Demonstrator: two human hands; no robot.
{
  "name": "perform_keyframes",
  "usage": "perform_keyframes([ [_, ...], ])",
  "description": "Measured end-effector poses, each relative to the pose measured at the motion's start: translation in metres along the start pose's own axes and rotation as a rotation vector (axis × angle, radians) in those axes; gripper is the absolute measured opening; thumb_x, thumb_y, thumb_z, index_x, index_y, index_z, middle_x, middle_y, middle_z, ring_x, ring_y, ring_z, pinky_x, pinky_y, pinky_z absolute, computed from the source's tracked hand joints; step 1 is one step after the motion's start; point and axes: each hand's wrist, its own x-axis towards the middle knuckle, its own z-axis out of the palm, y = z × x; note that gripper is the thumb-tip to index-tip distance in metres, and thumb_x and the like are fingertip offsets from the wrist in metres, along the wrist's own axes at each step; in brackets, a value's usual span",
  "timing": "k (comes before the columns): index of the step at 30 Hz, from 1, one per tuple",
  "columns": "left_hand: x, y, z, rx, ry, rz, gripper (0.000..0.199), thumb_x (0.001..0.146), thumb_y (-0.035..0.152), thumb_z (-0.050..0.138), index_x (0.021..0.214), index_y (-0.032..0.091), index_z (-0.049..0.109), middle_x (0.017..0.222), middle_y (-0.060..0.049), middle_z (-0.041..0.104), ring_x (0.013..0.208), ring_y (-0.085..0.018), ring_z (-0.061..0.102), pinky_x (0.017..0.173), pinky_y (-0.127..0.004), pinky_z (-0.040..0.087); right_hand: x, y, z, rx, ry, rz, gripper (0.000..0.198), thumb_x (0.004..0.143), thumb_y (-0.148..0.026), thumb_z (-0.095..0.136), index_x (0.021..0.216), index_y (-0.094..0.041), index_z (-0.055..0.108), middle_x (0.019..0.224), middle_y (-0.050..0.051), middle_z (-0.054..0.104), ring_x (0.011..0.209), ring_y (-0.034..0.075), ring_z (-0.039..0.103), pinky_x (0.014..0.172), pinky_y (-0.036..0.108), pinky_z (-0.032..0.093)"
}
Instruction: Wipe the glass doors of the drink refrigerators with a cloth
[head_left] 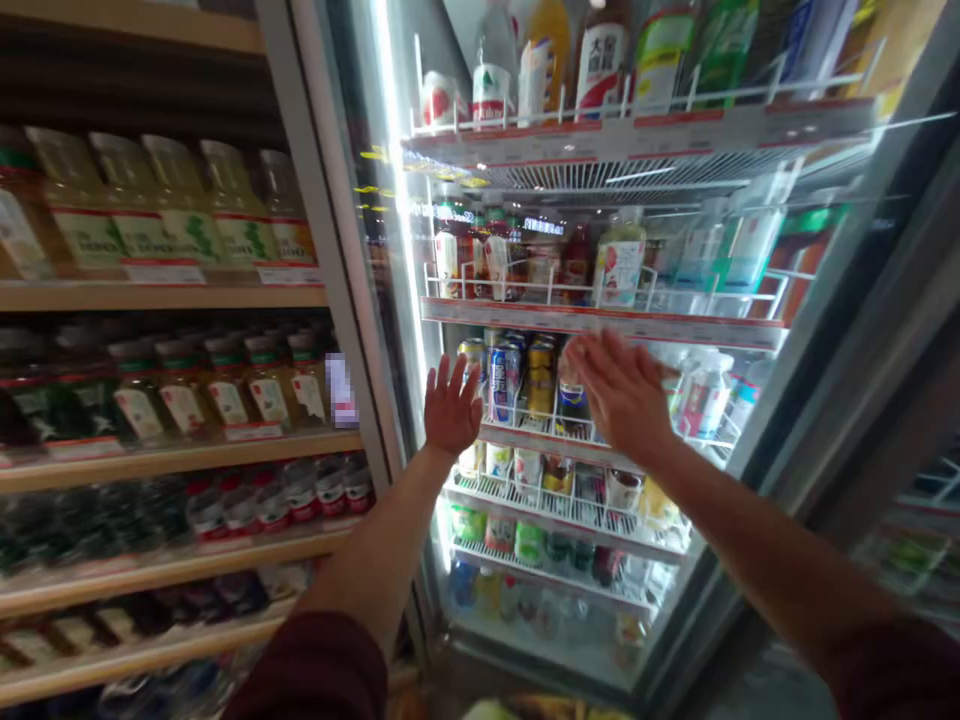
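My left hand [454, 408] is raised with its fingers spread and nothing in it. It is in front of the left side of a lit drinks fridge, near a blue can [504, 385]. My right hand [626, 395], somewhat blurred, is held out flat with fingers stretched, and it holds nothing. Behind it are gold cans [540, 380] and, to its right, white-capped bottles [705, 395] on the same wire shelf. Reflections of signs show on the fridge glass. Whether either hand touches the glass, I cannot tell.
On the left, wooden shelves [172, 297] bear rows of bottled drinks [176, 185]. The fridge's upper wire shelf [637, 140] holds large bottles, including an orange one [546, 60]. A dark door frame [795, 390] runs down the right side. Lower shelves carry more cans and bottles.
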Motion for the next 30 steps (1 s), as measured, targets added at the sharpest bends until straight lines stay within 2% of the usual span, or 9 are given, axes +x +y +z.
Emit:
perform_keyframes([
  [3, 0.002, 0.001, 0.0, 0.016, 0.015, 0.018, 0.061, 0.106, 0.034, 0.035, 0.164, 0.023, 0.021, 0.169, -0.008, 0.024, 0.16, -0.025, 0.005, 0.131, -0.049, 0.014, 0.063, 0.017, -0.011, -0.041, 0.218, 0.278, 0.054, 0.106, -0.028, 0.041, 0.16, -0.021, 0.033, 0.167, 0.008, 0.034, 0.156, 0.033, 0.025, 0.123, 0.059, 0.026],
  [5, 0.003, 0.001, -0.001, 0.016, 0.007, 0.017, 0.06, 0.106, 0.035, 0.035, 0.164, 0.024, 0.023, 0.168, -0.009, 0.026, 0.16, -0.025, 0.005, 0.131, -0.049, 0.014, 0.07, 0.0, -0.001, 0.005, 0.215, 0.298, 0.055, 0.106, -0.029, 0.041, 0.16, -0.02, 0.033, 0.167, 0.009, 0.033, 0.156, 0.035, 0.023, 0.123, 0.061, 0.025],
  [9, -0.007, -0.005, -0.006, 0.007, -0.041, -0.001, 0.058, 0.106, 0.038, 0.035, 0.162, 0.021, 0.031, 0.166, -0.011, 0.031, 0.16, -0.025, 0.006, 0.131, -0.05, 0.015, 0.005, -0.066, 0.042, 0.188, -0.028, -0.193, 0.061, 0.098, -0.013, 0.046, 0.158, -0.02, 0.037, 0.16, 0.004, 0.047, 0.152, 0.024, 0.034, 0.124, 0.046, 0.027],
  [12, -0.026, -0.017, -0.008, 0.024, -0.099, -0.043, 0.059, 0.106, 0.042, 0.034, 0.159, 0.018, 0.036, 0.162, -0.014, 0.039, 0.16, -0.025, 0.008, 0.131, -0.051, 0.012, -0.026, -0.077, 0.056, 0.247, -0.147, -0.452, 0.065, 0.095, -0.011, 0.049, 0.158, -0.018, 0.036, 0.157, 0.002, 0.051, 0.15, 0.019, 0.038, 0.123, 0.039, 0.031],
  [17, -0.049, -0.031, -0.001, 0.037, -0.079, -0.061, 0.062, 0.106, 0.045, 0.029, 0.161, 0.018, 0.032, 0.159, -0.014, 0.044, 0.159, -0.024, 0.009, 0.132, -0.052, 0.009, 0.064, -0.025, 0.018, 0.101, 0.072, 0.016, 0.065, 0.1, -0.014, 0.041, 0.162, -0.024, 0.025, 0.167, 0.003, 0.035, 0.158, 0.027, 0.022, 0.126, 0.054, 0.025],
  [20, -0.05, -0.032, 0.002, 0.032, -0.04, -0.03, 0.062, 0.106, 0.044, 0.03, 0.163, 0.02, 0.026, 0.161, -0.013, 0.041, 0.159, -0.025, 0.01, 0.132, -0.051, 0.01, 0.095, -0.028, 0.012, 0.059, 0.161, 0.226, 0.058, 0.105, -0.021, 0.036, 0.162, -0.023, 0.027, 0.169, 0.003, 0.029, 0.159, 0.029, 0.017, 0.127, 0.058, 0.019],
  [22, -0.049, -0.032, 0.002, 0.021, -0.033, -0.036, 0.062, 0.106, 0.043, 0.031, 0.164, 0.021, 0.025, 0.162, -0.012, 0.04, 0.159, -0.025, 0.011, 0.132, -0.051, 0.01, 0.068, -0.056, 0.03, 0.105, 0.086, 0.109, 0.06, 0.103, -0.019, 0.039, 0.162, -0.022, 0.028, 0.169, 0.002, 0.031, 0.158, 0.028, 0.019, 0.127, 0.054, 0.02],
  [26, -0.051, -0.033, 0.002, -0.029, -0.056, -0.065, 0.062, 0.105, 0.044, 0.034, 0.163, 0.022, 0.028, 0.162, -0.011, 0.039, 0.159, -0.026, 0.014, 0.132, -0.052, 0.008, -0.034, -0.113, 0.077, 0.317, -0.171, -0.412, 0.058, 0.093, -0.013, 0.05, 0.151, -0.016, 0.048, 0.156, 0.006, 0.052, 0.15, 0.02, 0.038, 0.121, 0.038, 0.033],
  [30, -0.053, -0.033, 0.004, -0.027, -0.054, -0.077, 0.061, 0.105, 0.044, 0.034, 0.162, 0.021, 0.031, 0.162, -0.012, 0.039, 0.159, -0.026, 0.013, 0.132, -0.053, 0.009, -0.042, -0.081, 0.059, 0.284, -0.186, -0.436, 0.056, 0.094, -0.012, 0.051, 0.15, -0.019, 0.049, 0.155, 0.002, 0.054, 0.148, 0.017, 0.041, 0.121, 0.036, 0.034],
])
